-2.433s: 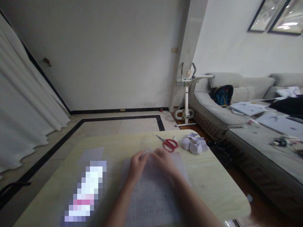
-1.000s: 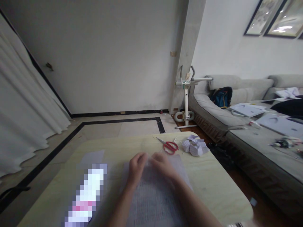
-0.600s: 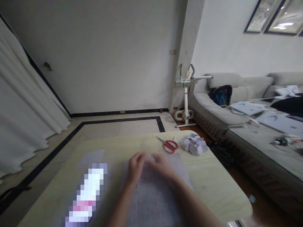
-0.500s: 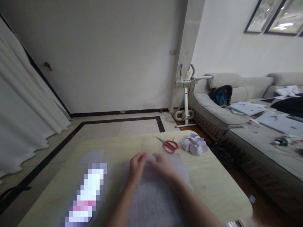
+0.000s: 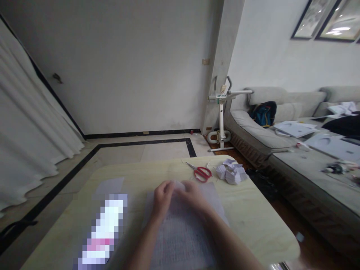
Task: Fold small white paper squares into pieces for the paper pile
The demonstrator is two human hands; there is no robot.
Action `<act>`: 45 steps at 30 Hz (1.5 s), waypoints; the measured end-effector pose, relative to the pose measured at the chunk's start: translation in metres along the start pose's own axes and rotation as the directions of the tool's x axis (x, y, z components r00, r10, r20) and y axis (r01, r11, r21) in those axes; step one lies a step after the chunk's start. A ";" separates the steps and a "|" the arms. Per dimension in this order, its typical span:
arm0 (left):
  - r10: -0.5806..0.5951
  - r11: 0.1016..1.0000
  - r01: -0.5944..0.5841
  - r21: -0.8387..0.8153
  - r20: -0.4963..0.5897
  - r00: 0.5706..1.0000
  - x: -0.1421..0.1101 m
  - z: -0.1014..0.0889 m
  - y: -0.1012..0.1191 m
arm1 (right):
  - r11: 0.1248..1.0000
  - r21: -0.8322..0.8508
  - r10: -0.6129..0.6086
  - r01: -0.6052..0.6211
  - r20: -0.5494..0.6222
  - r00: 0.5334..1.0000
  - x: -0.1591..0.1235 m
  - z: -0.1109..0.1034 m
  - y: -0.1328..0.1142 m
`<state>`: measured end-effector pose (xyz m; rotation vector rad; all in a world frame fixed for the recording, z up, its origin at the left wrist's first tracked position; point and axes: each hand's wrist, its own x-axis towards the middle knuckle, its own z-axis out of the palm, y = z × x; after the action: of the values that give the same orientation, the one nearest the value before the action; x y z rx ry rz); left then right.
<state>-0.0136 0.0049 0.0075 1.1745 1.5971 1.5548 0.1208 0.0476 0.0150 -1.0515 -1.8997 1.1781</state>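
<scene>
My left hand [image 5: 163, 198] and my right hand [image 5: 194, 195] are close together over the middle of the table. The fingers of both are closed, pinching a small pale piece of paper [image 5: 179, 185] between them; its shape is mostly hidden and blurred. Beneath my hands and forearms lies a large thin sheet covered in writing or print [image 5: 182, 243]. Red-handled scissors [image 5: 202, 174] rest past my right hand, blades pointing up and left. Crumpled or folded white paper [image 5: 232, 171] sits to their right.
The pale wooden table [image 5: 261, 228] has rounded corners. A blurred-out bright phone-like object [image 5: 105, 228] and a flat paper piece [image 5: 109, 186] lie on its left. Small paper scraps are near the scissors. A grey sofa [image 5: 295, 165] with papers and a backpack [image 5: 264, 113] stands right.
Hardly anything differs. My fingers shift slightly around the small paper; the other things on the table stay where they were.
</scene>
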 end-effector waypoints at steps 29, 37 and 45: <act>-0.052 0.997 0.046 0.068 0.087 0.995 -0.001 0.001 0.001 | 0.999 0.032 0.017 -0.013 -0.127 0.992 0.005 -0.006 -0.001; -0.068 0.997 0.066 0.031 0.079 0.995 0.001 0.000 0.000 | 0.998 -0.033 -0.050 0.046 -0.129 0.990 0.002 -0.003 0.000; -0.070 0.996 0.066 0.054 0.082 0.994 0.003 -0.004 -0.001 | 0.996 0.015 -0.089 0.092 -0.110 0.990 -0.002 0.003 0.000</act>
<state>-0.0182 0.0060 0.0073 1.1845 1.6139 1.4106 0.1191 0.0448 0.0136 -0.9880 -1.8269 1.0650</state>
